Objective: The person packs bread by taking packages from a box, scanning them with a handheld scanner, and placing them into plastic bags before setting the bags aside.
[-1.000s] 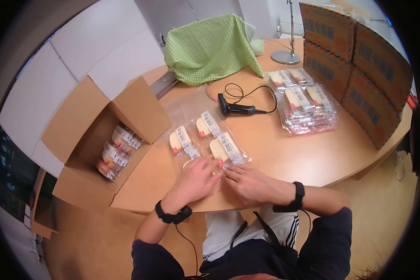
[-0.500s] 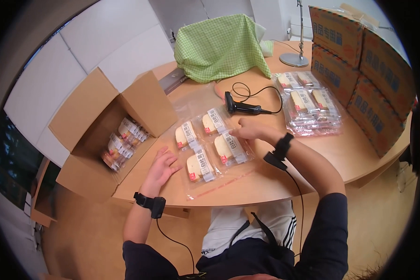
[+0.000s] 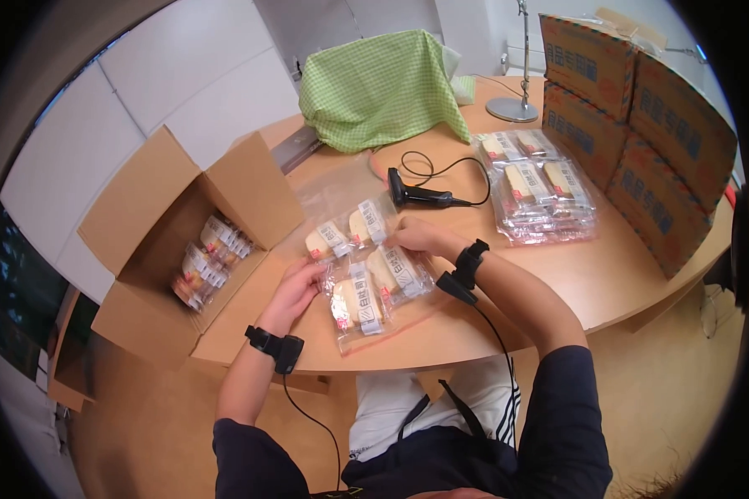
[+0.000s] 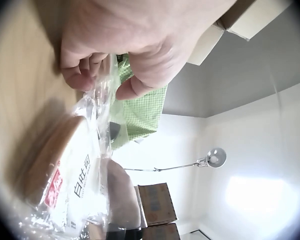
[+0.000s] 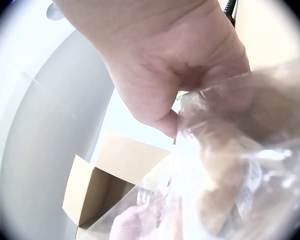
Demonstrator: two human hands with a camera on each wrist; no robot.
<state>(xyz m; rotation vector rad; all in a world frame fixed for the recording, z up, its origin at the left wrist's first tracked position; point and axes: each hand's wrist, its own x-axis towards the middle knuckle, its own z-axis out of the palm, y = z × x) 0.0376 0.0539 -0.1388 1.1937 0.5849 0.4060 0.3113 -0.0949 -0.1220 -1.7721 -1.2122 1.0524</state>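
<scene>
A clear plastic bag (image 3: 366, 343) with several wrapped bread slices (image 3: 354, 303) inside lies near the table's front edge. My left hand (image 3: 290, 293) pinches the bag's left side; in the left wrist view the left hand (image 4: 130, 40) has thumb and fingers on the crumpled film, beside a bread slice (image 4: 65, 170). At the opposite side, my right hand (image 3: 423, 237) grips the bag, its fingertips partly hidden by film. The right wrist view shows the right hand (image 5: 175, 65) with the bag (image 5: 270, 155) hanging from its thumb and fingers. The bag bends between both hands.
To the left an open cardboard box (image 3: 146, 195) lies on its side, bread packs (image 3: 212, 258) inside. A black barcode scanner (image 3: 424, 195) with its cable lies beyond the bag. At right are stacked bread bags (image 3: 549, 195), cardboard boxes (image 3: 587, 125) and a lamp (image 3: 512, 108).
Both hands leave the bag's near edge and part to its two sides. The left hand, first resting on the table, now pinches the bag, and the bag's middle has bent and shifted.
</scene>
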